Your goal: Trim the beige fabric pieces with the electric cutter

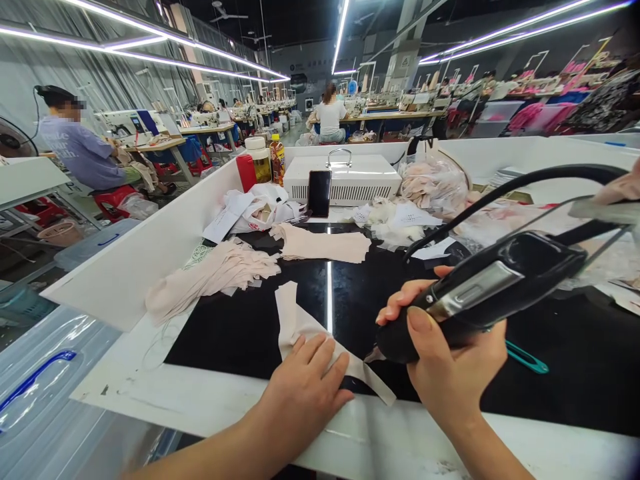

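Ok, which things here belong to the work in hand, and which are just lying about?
In use:
- pale fabric piece, under the left hand
- black handheld tool, in the right hand
- black mat, beneath
- two pale fabric piles, probably

Lying about, it seems:
- phone
- jar
- drink bottle

Unclear: teal item.
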Demonstrator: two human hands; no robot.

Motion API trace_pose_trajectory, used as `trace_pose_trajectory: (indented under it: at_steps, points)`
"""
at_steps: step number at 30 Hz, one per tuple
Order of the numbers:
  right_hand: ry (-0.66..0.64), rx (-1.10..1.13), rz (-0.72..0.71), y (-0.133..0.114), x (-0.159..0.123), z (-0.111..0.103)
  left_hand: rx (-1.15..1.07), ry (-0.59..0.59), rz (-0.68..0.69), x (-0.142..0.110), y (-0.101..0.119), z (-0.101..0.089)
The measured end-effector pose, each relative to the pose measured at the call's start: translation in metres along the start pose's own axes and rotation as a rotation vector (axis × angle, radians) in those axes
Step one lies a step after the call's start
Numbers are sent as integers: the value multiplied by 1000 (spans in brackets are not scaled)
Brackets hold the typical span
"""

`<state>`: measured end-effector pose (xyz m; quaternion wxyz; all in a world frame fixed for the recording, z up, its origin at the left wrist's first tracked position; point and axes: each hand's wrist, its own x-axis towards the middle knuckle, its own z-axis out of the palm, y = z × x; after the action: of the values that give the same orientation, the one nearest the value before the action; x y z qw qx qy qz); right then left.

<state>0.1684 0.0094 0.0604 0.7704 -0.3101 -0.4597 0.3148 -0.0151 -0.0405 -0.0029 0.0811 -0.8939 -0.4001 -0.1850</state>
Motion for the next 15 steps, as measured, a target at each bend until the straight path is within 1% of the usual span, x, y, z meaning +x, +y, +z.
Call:
trace_pose_trajectory:
  at_steps: [5, 8, 10, 15]
  points:
    - [1, -3, 19, 1, 0, -2, -12, -18, 28, -3, -3, -1]
    - [2, -8, 22, 0, 0, -2, -11, 39, 69, -2, -2, -2]
    - [5, -14, 19, 0, 0, -2, -21, 62, 69, 0, -1, -4]
    - [6, -11, 26, -2, 0, -1, -61, -7, 4, 0, 3, -8]
